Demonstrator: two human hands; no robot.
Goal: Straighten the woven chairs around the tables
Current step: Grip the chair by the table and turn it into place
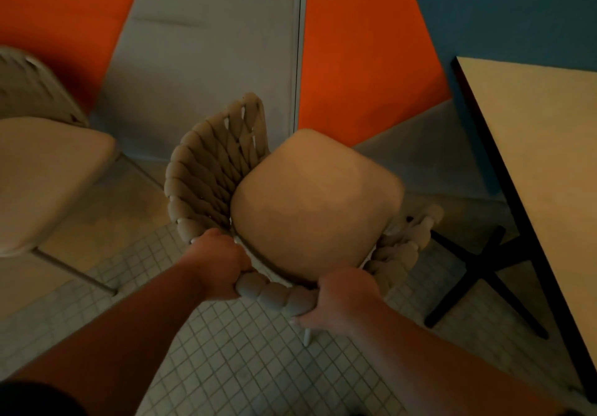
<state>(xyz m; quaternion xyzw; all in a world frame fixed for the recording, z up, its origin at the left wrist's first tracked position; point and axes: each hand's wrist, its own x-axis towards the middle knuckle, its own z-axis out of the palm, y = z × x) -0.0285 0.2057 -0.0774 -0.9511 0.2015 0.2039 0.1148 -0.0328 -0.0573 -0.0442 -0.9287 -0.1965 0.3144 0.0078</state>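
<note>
The person is holding the woven chair with both hands. The left hand is curling its fingers round the fat rope rim at the top of the chair's back. The right hand is gripping the same rim close by, with its thumb tucking under.

The chair is sitting over the tiled floor, and its tan cushion is facing up. I cannot tell if its legs are touching the floor.

The table is standing to the right, its near edge close to the chair. The table's black foot is spreading out underneath. Another chair is waiting on the left, well apart.
</note>
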